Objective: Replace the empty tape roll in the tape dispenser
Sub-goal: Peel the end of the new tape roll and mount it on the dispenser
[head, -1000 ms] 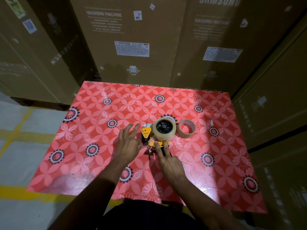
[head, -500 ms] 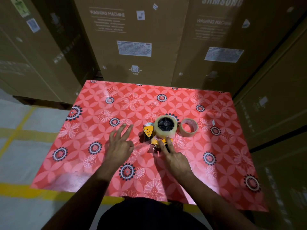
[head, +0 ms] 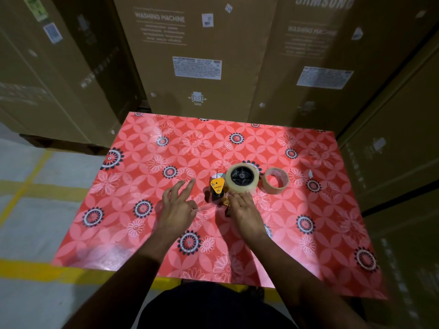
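A yellow and black tape dispenser [head: 217, 186] lies on the red flowered table [head: 147, 172]. A full clear tape roll [head: 242, 178] sits on its black wheel. Just right of it lies an empty cardboard tape core [head: 275, 180]. My right hand [head: 242, 210] rests flat over the dispenser's handle, fingertips touching the lower edge of the full roll; the handle is hidden under it. My left hand [head: 177, 203] hovers left of the dispenser, apart from it, fingers spread and holding nothing.
Tall cardboard washing-machine boxes [head: 197, 55] stand close behind and to the right of the table. Grey floor with yellow lines [head: 28, 184] lies to the left. A small white scrap [head: 310, 173] lies right of the core.
My left hand has drawn back left, off the dispenser. My right hand stays on the handle, its fingers now at the roll's edge.
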### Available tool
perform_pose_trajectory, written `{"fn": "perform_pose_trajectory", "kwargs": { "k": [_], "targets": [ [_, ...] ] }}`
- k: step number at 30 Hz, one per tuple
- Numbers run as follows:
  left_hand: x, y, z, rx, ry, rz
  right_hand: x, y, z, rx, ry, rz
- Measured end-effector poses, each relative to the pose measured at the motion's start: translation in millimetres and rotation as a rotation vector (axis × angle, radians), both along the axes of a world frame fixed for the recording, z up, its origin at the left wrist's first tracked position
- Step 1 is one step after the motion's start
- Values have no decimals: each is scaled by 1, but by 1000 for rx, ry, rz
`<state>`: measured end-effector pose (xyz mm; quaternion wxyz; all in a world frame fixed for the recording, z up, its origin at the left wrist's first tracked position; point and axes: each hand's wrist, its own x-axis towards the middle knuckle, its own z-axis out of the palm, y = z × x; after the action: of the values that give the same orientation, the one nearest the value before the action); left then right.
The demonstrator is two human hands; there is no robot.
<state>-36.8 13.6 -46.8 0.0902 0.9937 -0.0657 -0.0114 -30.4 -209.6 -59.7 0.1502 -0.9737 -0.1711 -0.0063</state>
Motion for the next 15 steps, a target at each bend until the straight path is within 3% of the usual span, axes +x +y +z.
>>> {"fn": "perform_pose_trajectory", "kwargs": {
  "k": [9,15],
  "targets": [
    [7,6,-2,-40,27,-17,4,5,1,71,-26,-13],
    [5,11,-6,-75,-22,-61,9,25,-9,85,-74,-203]
  ]
}}
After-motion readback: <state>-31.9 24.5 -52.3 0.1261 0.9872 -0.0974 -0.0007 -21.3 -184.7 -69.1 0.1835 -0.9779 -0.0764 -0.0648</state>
